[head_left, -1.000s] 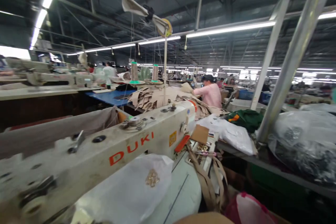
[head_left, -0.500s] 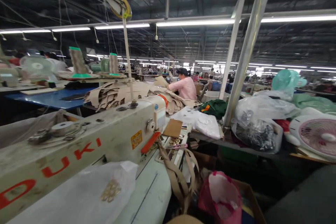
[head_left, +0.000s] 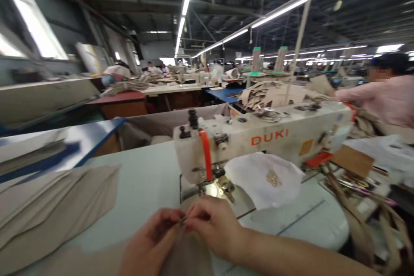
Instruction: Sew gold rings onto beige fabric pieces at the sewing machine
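Observation:
My left hand (head_left: 149,241) and my right hand (head_left: 214,229) meet at the bottom centre, fingers pinched together on the top edge of a beige fabric piece (head_left: 189,254) that hangs below them. They sit just in front of the needle area (head_left: 223,183) of a cream DUKI sewing machine (head_left: 265,138), which stands on a pale table (head_left: 145,181). A white plastic bag (head_left: 265,177) holding small metal parts lies right of the needle, under the machine's arm.
Beige fabric pieces (head_left: 48,207) are stacked at the left. Tan straps (head_left: 355,220) hang off the table's right end. A person in pink (head_left: 384,95) works at the far right. Thread cones (head_left: 255,58) and piled beige cut pieces (head_left: 274,92) stand behind the machine.
The view swung left and down from the machine's right end to its needle end. Both my hands, out of view before, now appear pinching the fabric.

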Available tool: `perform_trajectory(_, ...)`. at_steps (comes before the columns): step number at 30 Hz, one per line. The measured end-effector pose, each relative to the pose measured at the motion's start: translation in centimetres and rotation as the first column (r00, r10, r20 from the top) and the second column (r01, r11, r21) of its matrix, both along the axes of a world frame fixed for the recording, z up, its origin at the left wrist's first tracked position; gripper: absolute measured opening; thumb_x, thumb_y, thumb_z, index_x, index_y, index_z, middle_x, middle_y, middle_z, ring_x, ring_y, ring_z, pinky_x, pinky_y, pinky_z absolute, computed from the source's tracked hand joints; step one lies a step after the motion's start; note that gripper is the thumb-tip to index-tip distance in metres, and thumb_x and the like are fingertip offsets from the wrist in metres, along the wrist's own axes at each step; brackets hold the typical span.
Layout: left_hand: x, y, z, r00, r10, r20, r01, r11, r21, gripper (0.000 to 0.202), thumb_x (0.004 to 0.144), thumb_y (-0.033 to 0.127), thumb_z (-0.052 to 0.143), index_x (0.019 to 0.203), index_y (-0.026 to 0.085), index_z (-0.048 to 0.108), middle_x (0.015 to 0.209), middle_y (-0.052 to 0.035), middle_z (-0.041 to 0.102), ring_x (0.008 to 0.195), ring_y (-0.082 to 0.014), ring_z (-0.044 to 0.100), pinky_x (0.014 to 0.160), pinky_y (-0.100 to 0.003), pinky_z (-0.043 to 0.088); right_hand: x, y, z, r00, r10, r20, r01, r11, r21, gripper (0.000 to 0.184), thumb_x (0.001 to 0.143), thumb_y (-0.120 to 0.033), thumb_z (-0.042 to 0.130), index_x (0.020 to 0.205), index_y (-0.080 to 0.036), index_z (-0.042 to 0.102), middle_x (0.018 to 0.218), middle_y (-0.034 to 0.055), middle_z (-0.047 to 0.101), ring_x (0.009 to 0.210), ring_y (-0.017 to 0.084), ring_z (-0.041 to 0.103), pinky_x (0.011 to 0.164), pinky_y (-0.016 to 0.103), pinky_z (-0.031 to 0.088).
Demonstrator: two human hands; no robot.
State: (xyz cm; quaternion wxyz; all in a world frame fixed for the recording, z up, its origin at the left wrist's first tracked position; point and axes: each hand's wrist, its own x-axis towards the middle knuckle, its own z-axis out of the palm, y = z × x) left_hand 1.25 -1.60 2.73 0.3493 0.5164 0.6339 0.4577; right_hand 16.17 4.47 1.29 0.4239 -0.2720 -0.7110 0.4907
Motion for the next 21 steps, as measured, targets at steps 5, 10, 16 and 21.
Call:
perform_trajectory(5, 0.9, -0.4, 0.2, 0.991, -0.028, 0.132, 0.022, 0.999, 0.046, 0.01, 0.067, 0.027, 0.063, 0.072, 0.018, 0.06, 0.068, -0.0005, 0.065, 0.069, -0.0177, 0.062, 0.068, -0.027, 0.049, 1.0, -0.6, 0.4, 0.999, 0.012, 0.048, -0.012, 1.0, 0.002, 0.015, 0.078, -0.017, 0.06, 0.063, -0.017, 0.061, 0.07, 0.0004, 0.062, 0.064, 0.012, 0.056, 0.06, 0.021, 0.041)
perform_trajectory(10, 1.1, -0.8, 0.2, 0.991, -0.066, 0.117, 0.059, 0.996, 0.063, 0.008, 0.069, 0.025, 0.062, 0.073, 0.018, 0.058, 0.07, -0.0005, 0.065, 0.069, -0.0166, 0.062, 0.067, -0.026, 0.049, 0.9, -0.8, 0.2, 0.997, 0.013, 0.079, -0.013, 1.0, 0.008, 0.014, 0.075, -0.012, 0.059, 0.062, -0.018, 0.06, 0.073, 0.0, 0.062, 0.065, 0.011, 0.054, 0.059, 0.021, 0.04)
perform_trajectory(16, 1.1, -1.2, 0.4, 0.997, -0.02, -0.075, 0.03, 0.991, 0.128, 0.001, 0.072, 0.02, 0.057, 0.073, 0.02, 0.056, 0.07, 0.0014, 0.062, 0.069, -0.0154, 0.06, 0.067, -0.026, 0.048, 1.1, -0.5, 0.0, 0.987, 0.157, -0.029, -0.16, 0.972, -0.175, 0.01, 0.076, -0.024, 0.064, 0.069, -0.017, 0.059, 0.066, -0.0011, 0.061, 0.058, 0.01, 0.051, 0.054, 0.021, 0.037)
perform_trajectory(21, 1.0, -1.5, 0.3, 0.991, -0.025, -0.128, 0.044, 0.988, 0.147, 0.001, 0.074, 0.02, 0.055, 0.075, 0.021, 0.056, 0.072, 0.0013, 0.062, 0.071, -0.0154, 0.061, 0.07, -0.025, 0.048, 1.5, -0.1, 0.1, 0.966, 0.225, -0.123, -0.254, 0.909, -0.329, 0.018, 0.07, -0.029, 0.071, 0.079, -0.018, 0.06, 0.069, -0.0025, 0.062, 0.062, 0.011, 0.055, 0.06, 0.022, 0.04)
